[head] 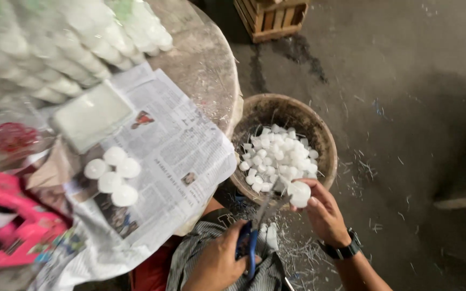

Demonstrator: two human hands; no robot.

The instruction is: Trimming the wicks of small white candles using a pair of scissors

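White plastic cap (300, 194) trimmed over a basket (319, 134).
Right hand (324, 215) pinched the cap; left hand (219, 261) gripped blue-handled scissors (254, 231) closed beside it, newspaper (179, 156) nearby.

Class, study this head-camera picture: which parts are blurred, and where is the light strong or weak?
In the head view, the bagged white cups at top left and the pink item are blurred; the newspaper and the basket of white pieces are bright and sharper; the floor at right lies in dim shadow.

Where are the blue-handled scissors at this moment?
In the head view, low and centre: the left hand holds the scissors, blades pointing up toward the white piece in the right hand, below the basket.
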